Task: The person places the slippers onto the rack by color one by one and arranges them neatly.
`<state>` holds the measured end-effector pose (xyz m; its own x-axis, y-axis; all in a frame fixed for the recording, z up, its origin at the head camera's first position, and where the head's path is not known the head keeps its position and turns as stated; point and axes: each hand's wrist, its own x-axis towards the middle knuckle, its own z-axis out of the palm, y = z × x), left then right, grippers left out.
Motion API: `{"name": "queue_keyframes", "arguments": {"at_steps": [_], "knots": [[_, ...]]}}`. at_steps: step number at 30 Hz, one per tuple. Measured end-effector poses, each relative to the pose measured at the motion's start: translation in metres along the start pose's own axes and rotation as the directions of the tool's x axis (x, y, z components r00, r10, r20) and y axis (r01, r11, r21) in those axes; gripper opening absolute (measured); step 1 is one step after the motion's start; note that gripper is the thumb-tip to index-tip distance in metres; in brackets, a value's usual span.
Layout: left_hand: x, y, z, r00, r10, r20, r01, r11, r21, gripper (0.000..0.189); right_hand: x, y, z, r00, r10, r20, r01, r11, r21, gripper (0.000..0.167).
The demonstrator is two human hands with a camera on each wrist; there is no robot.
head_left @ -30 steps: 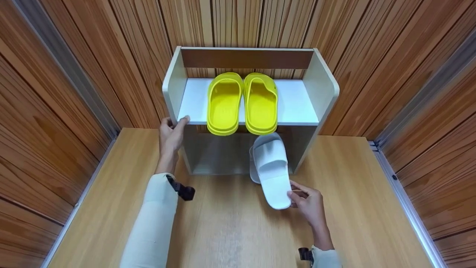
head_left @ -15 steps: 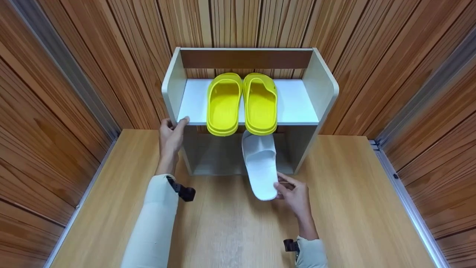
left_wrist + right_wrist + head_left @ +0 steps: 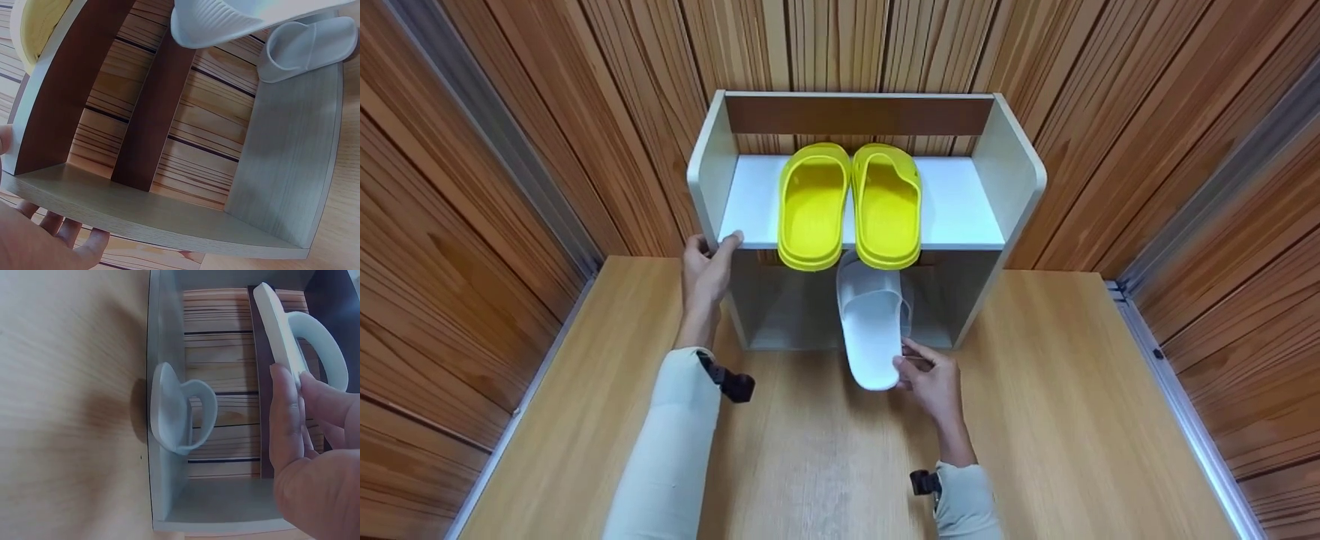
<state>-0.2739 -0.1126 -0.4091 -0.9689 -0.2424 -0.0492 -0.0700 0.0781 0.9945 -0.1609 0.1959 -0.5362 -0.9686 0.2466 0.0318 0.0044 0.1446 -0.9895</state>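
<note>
My right hand point(image 3: 936, 382) pinches the heel edge of a white slide sandal point(image 3: 871, 341), thumb above and fingers beneath. Its toe reaches under the upper shelf of a small white shoe rack point(image 3: 1014, 172). A second white slide point(image 3: 169, 405) sits on the bottom shelf in the right wrist view, apart from and below the held one. My left hand point(image 3: 707, 281) grips the rack's left side panel, thumb on the upper shelf's front corner and fingers outside. A pair of yellow clogs point(image 3: 811, 210) stands side by side on that upper shelf, heels slightly past its front edge.
Behind the rack rises a wood-plank wall point(image 3: 840, 45), with more plank walls at left and right. A wooden floor point(image 3: 810, 450) spreads in front. A metal track point(image 3: 1177, 420) runs along the right side.
My right hand has carried the white slide leftward and further toward the rack, its toe now under the upper shelf. My left hand has stayed on the side panel.
</note>
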Motion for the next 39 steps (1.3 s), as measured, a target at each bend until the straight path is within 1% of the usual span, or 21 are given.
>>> {"name": "queue_keyframes", "arguments": {"at_steps": [5,8,12,15,19,22,27,35,39], "knots": [[0.000,0.000,-0.002,1.000,-0.005,0.000,0.005,1.000,-0.003,0.059,0.007,0.003,0.013,1.000,0.019,0.002,-0.019,0.998,0.054,0.037],[-0.001,0.001,-0.001,1.000,-0.003,0.004,0.003,1.000,-0.006,0.059,0.014,0.005,0.020,1.000,0.005,0.004,-0.006,0.997,0.080,0.036],[0.000,0.000,0.000,1.000,-0.004,0.006,0.005,1.000,-0.018,0.060,0.024,0.006,0.029,1.000,-0.020,0.013,0.019,0.996,0.084,0.035],[0.001,0.001,0.001,1.000,0.000,0.005,0.000,1.000,-0.031,0.060,0.032,0.005,0.034,1.000,-0.014,0.020,0.013,0.997,0.076,0.034],[0.001,0.002,0.000,1.000,0.008,0.008,-0.008,1.000,-0.028,0.059,0.040,0.006,0.040,0.999,0.024,0.038,-0.027,0.997,0.075,0.034],[0.000,0.002,0.000,1.000,0.007,0.004,-0.007,1.000,-0.025,0.059,0.045,0.011,0.045,0.998,0.040,0.054,-0.044,0.996,0.071,0.034],[0.000,0.001,-0.001,1.000,-0.002,0.001,0.002,1.000,-0.026,0.060,0.051,0.019,0.052,0.995,0.085,0.043,-0.087,0.995,0.053,0.035],[0.001,0.001,-0.001,1.000,0.014,0.002,-0.014,1.000,-0.017,0.061,0.064,0.020,0.065,0.980,0.189,0.060,-0.190,0.982,0.012,0.038],[0.001,0.001,-0.001,1.000,0.006,0.005,-0.006,1.000,-0.013,0.062,0.069,0.021,0.069,0.975,0.211,0.063,-0.211,0.977,0.001,0.037]]}}
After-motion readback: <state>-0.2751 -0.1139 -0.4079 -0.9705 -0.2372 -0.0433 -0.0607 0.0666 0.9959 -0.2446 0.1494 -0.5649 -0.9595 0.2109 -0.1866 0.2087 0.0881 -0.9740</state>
